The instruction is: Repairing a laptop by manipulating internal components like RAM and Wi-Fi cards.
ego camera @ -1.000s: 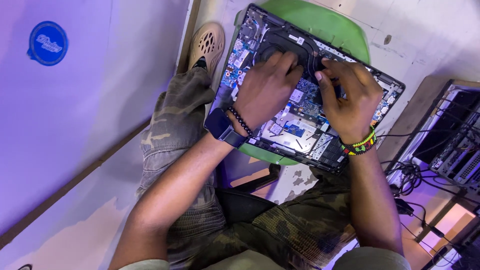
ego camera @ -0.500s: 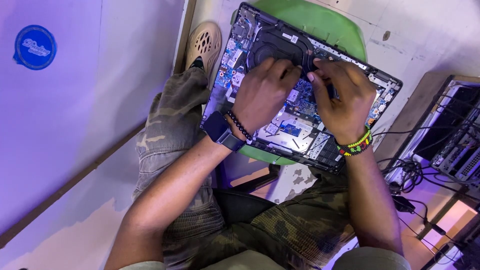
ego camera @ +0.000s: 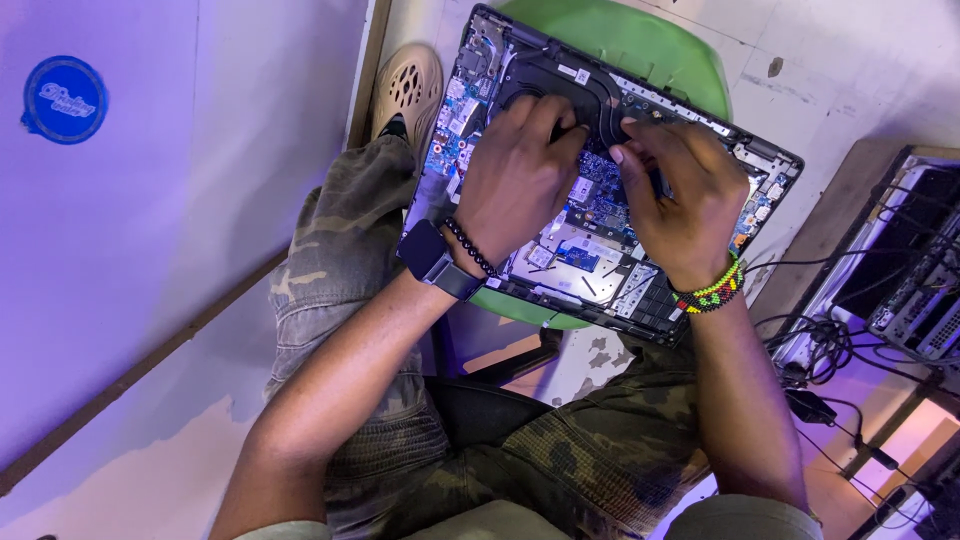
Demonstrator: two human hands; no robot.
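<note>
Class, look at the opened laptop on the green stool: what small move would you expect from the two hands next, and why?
Probably a gentle lift or tug by the right hand, while the left hand steadies the board. Both sets of fingers meet at one spot on the open laptop, beside the black fan. What they pinch is hidden.

Cables (ego camera: 830, 340) crowd right; wall (ego camera: 180, 250) blocks left

Camouflage trousers (ego camera: 350, 260) in olive and brown cover the legs. The opened laptop (ego camera: 500, 60) shows a blue circuit board (ego camera: 600, 195) in a black frame, over a green stool (ego camera: 640, 45). At nine o'clock, a blue round sticker (ego camera: 64, 99) marks the pale wall; a beige shoe (ego camera: 408, 90) sits at eleven.
</note>
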